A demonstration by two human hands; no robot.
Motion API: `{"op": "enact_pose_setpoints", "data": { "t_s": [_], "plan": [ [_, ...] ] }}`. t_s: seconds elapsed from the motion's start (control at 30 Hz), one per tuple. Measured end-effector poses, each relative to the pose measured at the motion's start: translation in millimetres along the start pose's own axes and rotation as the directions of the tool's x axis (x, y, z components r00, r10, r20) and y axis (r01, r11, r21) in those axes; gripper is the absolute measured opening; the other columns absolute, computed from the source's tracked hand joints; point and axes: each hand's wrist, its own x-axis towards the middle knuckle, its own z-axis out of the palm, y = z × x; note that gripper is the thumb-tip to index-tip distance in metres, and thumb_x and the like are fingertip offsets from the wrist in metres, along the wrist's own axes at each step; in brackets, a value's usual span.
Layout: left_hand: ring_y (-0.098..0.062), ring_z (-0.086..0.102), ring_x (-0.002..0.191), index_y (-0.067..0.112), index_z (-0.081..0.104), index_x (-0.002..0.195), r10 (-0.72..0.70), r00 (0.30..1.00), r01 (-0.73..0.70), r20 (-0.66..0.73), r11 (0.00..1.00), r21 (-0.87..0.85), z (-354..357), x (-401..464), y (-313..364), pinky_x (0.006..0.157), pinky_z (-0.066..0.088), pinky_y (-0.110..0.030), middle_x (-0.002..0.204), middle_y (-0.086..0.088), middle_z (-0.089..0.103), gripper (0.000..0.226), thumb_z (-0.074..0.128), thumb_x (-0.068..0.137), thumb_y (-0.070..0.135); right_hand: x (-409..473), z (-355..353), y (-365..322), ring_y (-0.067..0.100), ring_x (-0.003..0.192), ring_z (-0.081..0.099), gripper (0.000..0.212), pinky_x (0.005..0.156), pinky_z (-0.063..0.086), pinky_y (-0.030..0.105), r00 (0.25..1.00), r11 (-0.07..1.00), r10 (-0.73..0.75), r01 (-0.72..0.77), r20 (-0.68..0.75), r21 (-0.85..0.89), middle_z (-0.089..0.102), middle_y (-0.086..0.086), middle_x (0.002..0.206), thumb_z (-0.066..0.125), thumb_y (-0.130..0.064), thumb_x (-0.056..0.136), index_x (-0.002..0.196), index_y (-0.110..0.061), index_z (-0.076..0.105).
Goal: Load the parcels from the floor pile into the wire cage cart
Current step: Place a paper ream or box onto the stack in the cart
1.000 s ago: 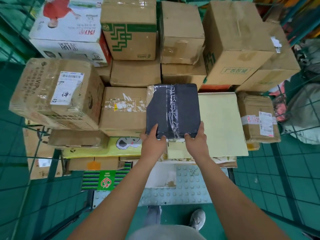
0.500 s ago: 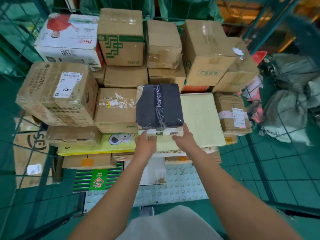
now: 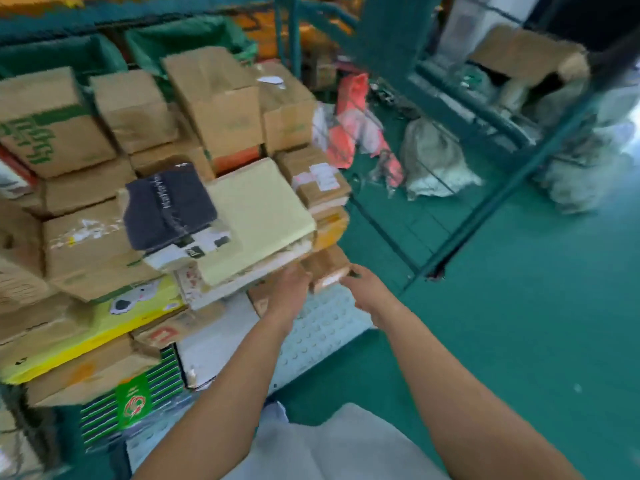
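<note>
Along the right edge of the stacked parcels, both hands hang empty and apart: the left hand point(image 3: 290, 289) with its fingers loose near the lower corner of the stack, the right hand point(image 3: 363, 289) beside it, fingers relaxed, just off a small brown box point(image 3: 327, 268) at the stack's outer corner. Motion blur hides whether either fingertip touches cardboard.

Inside the wire cage cart point(image 3: 450, 237), one black parcel point(image 3: 169, 209) lies flat on top, its white label end facing the person. It overlaps one pale yellow flat box point(image 3: 256, 223) to its right and a taped brown carton point(image 3: 86, 244) to its left. One bright yellow flat box point(image 3: 104, 327) and one green-striped box point(image 3: 138, 393) sit lower at the near edge. Behind, at least six brown cartons form the rear rows; blur prevents a firm count.

The cart's embossed white base plate point(image 3: 318, 327) shows bare below the hands, giving open room at the near right corner. Right of the cart's green frame, the green floor point(image 3: 519, 323) lies open. Farther back on it, about two grey sacks point(image 3: 433, 161) and several red-and-white bags point(image 3: 349, 126) lie in a pile.
</note>
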Motion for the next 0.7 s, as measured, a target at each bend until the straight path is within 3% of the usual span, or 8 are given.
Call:
{"op": "enact_pose_setpoints", "data": {
  "t_s": [0.1,0.13,0.2,0.23,0.3,0.33,0.5,0.7],
  "plan": [
    [-0.017,0.059,0.091,0.032,0.054,0.129,0.036,0.996,-0.041,0.087,0.997,0.059,67.0,-25.1,-4.4,0.085,0.049,-0.035,0.107,0.002,0.059,0.027,0.052,0.103,0.024,-32.4,-51.4,54.6,0.02,0.127,0.054,0.049,0.113,0.043,0.041,0.997,0.992,0.045,-0.037,-0.068,0.117,0.056,-0.001,0.142,0.057,-0.03,0.101,0.149,-0.024,0.047],
    [-0.019,0.059,0.087,0.033,0.051,0.128,0.043,0.993,-0.051,0.112,0.996,0.075,89.6,-34.8,-6.5,0.083,0.048,-0.034,0.099,0.001,0.06,0.027,0.054,0.103,0.023,-43.9,-69.0,73.7,0.019,0.118,0.057,0.043,0.108,0.044,0.036,0.993,0.987,0.071,-0.056,-0.092,0.149,0.06,0.0,0.133,0.056,-0.028,0.102,0.144,-0.023,0.051],
    [-0.019,0.055,0.075,0.019,0.056,0.125,0.079,0.98,-0.103,0.183,0.987,0.126,136.4,-55.3,-11.6,0.072,0.045,-0.032,0.088,-0.005,0.058,0.024,0.056,0.101,0.017,-72.0,-106.5,111.6,0.02,0.105,0.056,0.036,0.094,0.044,0.032,0.978,0.975,0.124,-0.089,-0.165,0.204,0.059,0.0,0.118,0.055,-0.025,0.104,0.139,-0.018,0.056],
    [-0.022,0.06,0.081,0.012,0.057,0.131,0.088,0.97,-0.124,0.226,0.981,0.15,155.7,-63.4,-14.7,0.075,0.048,-0.034,0.097,-0.009,0.061,0.031,0.057,0.1,0.017,-83.4,-120.8,128.0,0.022,0.104,0.054,0.036,0.09,0.044,0.033,0.969,0.971,0.145,-0.101,-0.198,0.216,0.057,0.002,0.116,0.054,-0.025,0.105,0.138,-0.012,0.057],
    [-0.03,0.063,0.113,0.015,0.054,0.141,0.079,0.942,-0.151,0.327,0.967,0.204,198.6,-80.8,-21.6,0.097,0.051,-0.041,0.127,-0.016,0.064,0.043,0.058,0.1,0.023,-109.5,-152.2,166.7,0.025,0.11,0.055,0.038,0.094,0.047,0.038,0.945,0.944,0.214,-0.135,-0.246,0.301,0.057,0.003,0.12,0.054,-0.028,0.105,0.139,-0.011,0.057],
    [-0.031,0.062,0.118,0.017,0.053,0.143,0.063,0.927,-0.156,0.369,0.961,0.228,212.2,-89.0,-22.8,0.102,0.049,-0.043,0.133,-0.017,0.061,0.044,0.058,0.1,0.026,-119.0,-162.5,182.7,0.025,0.114,0.055,0.038,0.1,0.047,0.04,0.933,0.925,0.246,-0.145,-0.262,0.351,0.058,0.003,0.127,0.054,-0.03,0.105,0.139,-0.014,0.056],
    [-0.028,0.059,0.126,0.026,0.05,0.146,0.057,0.843,-0.3,0.535,0.876,0.378,290.0,-130.9,-25.9,0.109,0.047,-0.047,0.139,-0.004,0.06,0.055,0.059,0.093,0.037,-170.6,-205.4,262.9,0.027,0.127,0.054,0.04,0.111,0.044,0.042,0.846,0.78,0.391,-0.096,-0.362,0.618,0.057,0.004,0.141,0.055,-0.03,0.104,0.142,-0.016,0.056],
    [-0.025,0.052,0.133,0.027,0.046,0.149,-0.043,0.716,-0.409,0.696,0.783,0.469,363.3,-168.6,-39.6,0.114,0.042,-0.05,0.15,-0.003,0.05,0.052,0.056,0.098,0.034,-217.5,-216.8,328.1,0.025,0.123,0.052,0.037,0.099,0.043,0.037,0.758,0.606,0.544,-0.056,-0.362,0.794,0.056,0.002,0.136,0.054,-0.031,0.103,0.138,-0.02,0.056]
  ]
}}
